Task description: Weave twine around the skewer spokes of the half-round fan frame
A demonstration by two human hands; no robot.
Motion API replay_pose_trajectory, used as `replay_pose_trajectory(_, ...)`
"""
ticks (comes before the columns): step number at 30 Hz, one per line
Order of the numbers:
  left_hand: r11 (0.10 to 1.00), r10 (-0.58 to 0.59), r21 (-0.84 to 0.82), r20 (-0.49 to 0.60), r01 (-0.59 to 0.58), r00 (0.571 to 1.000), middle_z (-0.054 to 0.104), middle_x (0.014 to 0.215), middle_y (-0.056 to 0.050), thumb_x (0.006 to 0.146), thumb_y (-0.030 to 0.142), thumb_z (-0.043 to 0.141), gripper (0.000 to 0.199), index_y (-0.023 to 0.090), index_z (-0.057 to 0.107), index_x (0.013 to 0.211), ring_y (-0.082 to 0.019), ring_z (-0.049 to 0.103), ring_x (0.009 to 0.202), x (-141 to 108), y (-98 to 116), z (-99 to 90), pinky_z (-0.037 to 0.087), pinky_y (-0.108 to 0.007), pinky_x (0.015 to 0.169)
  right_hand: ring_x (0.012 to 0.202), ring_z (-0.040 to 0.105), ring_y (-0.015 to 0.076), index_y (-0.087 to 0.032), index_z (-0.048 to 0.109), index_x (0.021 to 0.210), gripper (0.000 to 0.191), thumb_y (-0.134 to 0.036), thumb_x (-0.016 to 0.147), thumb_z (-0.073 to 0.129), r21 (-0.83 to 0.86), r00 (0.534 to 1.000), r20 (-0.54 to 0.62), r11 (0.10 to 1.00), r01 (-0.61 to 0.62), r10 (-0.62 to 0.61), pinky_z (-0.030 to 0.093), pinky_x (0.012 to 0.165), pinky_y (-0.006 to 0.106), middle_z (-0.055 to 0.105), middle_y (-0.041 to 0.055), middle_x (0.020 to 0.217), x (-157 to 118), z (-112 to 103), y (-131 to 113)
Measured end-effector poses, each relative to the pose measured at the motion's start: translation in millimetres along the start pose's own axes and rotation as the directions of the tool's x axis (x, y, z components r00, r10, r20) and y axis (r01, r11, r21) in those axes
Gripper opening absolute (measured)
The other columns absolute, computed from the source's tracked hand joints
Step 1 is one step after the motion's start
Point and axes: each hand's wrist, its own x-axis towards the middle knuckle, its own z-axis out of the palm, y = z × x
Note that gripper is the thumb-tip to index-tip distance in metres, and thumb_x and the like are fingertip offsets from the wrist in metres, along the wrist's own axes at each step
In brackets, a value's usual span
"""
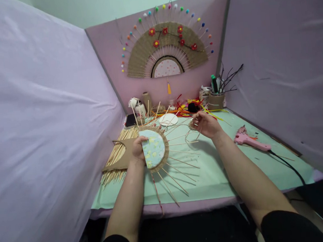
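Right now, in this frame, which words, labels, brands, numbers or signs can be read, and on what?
None can be read.
Shirt: green print, perhaps lettering, cut off by the picture's edge.
White jar: marks too small and blurred.
Can near the markers: patterned or printed, too blurred.

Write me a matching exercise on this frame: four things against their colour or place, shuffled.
1. Glue gun
2. Tassel
3. Half-disc with sticks
4. Twine

A. In the left hand
B. Yellow, hanging below the flowered fan
C. At the right hand's fingers
D. Pink, lying on the table

Pairs: 1-D, 2-B, 3-A, 4-C
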Motion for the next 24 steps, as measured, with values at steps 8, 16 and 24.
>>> replay_pose_trajectory(8,0.998,0.046,-0.048,-0.010,-0.046,0.999,0.074,0.096,-0.015,0.060,0.016,0.048,0.057,0.006,0.062,0.115,-0.031,0.071,0.086,-1.5,3.4,2.4,0.053,-0.048,0.086,0.059,0.053,0.0089,-0.021,0.053,0.068,0.014,-0.023,0.078,0.063,0.225,0.991,0.064,0.966,-0.126,0.114,0.047,0.060,0.024,0.066,-0.0034,0.078,-6.6,15.6,12.1)
replay_pose_trajectory(16,0.976,0.149,-0.149,-0.060,-0.157,0.987,0.074,0.099,-0.013,0.061,0.019,0.049,0.058,0.008,0.063,0.117,-0.032,0.067,0.103,1.9,-4.9,6.6,0.051,-0.048,0.093,0.049,0.044,0.0069,-0.019,0.048,0.067,0.025,-0.026,0.074,0.071,-0.094,0.894,0.210,0.918,-0.386,0.397,0.039,0.052,0.021,0.052,-0.0050,0.057,-9.9,27.3,46.7)
replay_pose_trajectory(24,0.979,0.123,-0.157,-0.035,-0.127,0.992,0.074,0.101,-0.011,0.060,0.017,0.049,0.055,0.011,0.065,0.112,-0.032,0.066,0.105,5.2,-20.6,14.8,0.048,-0.048,0.097,0.053,0.045,0.0066,-0.016,0.064,0.095,0.031,-0.031,0.072,0.078,-0.380,0.747,0.301,0.793,-0.476,0.593,0.040,0.055,0.021,0.054,-0.0049,0.061,-25.6,38.5,61.2)
